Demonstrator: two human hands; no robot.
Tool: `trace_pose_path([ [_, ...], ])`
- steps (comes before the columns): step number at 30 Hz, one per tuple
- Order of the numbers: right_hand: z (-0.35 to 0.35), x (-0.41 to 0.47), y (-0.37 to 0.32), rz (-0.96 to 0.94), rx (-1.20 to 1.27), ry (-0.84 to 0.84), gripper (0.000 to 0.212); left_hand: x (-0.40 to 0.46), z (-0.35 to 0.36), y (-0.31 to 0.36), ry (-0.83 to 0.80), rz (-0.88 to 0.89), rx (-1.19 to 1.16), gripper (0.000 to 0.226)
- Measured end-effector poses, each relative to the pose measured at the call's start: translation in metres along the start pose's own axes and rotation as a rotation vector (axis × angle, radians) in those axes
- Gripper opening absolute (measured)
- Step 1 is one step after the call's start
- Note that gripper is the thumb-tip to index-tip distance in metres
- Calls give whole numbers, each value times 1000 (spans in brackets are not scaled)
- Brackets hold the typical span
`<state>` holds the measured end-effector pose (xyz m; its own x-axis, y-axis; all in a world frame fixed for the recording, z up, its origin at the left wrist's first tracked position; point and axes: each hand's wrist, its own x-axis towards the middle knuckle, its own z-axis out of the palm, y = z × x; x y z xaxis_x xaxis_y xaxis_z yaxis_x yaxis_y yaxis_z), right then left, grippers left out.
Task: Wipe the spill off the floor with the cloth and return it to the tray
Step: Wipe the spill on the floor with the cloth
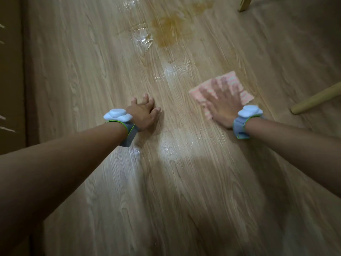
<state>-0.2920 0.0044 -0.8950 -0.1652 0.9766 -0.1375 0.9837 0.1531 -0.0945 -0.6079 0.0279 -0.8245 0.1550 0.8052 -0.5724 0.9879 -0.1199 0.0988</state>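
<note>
A brownish spill [171, 32] spreads over the wooden floor at the top centre, with wet shiny streaks [145, 41] beside it and below it. A pink and white striped cloth [238, 82] lies flat on the floor to the right of centre. My right hand [223, 104] presses flat on the cloth with fingers spread; it is blurred. My left hand [145, 112] rests on the bare floor left of the cloth, fingers apart, holding nothing. The cloth lies below and to the right of the spill, apart from it. No tray is in view.
A wooden furniture leg [313, 100] slants in at the right edge, close to the cloth. Another wooden leg [244, 3] stands at the top right. A dark brown wall or skirting [13, 80] runs along the left side.
</note>
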Motion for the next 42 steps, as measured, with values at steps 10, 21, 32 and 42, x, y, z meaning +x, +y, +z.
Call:
trace_pose_path([
  [10,-10,83,-25,155,71,-31,60,-12,5,10,-19,-5,-15,72],
  [21,-23,145,-33,150,84,-79,58,-22,-5,15,-35,98,64,63],
  [32,-8,143,-133,-181,13,-79,59,-11,0,5,-36,70,36,66],
  [42,-31,153,12,298,75,-112,60,-15,-5,8,-59,53,63,70],
])
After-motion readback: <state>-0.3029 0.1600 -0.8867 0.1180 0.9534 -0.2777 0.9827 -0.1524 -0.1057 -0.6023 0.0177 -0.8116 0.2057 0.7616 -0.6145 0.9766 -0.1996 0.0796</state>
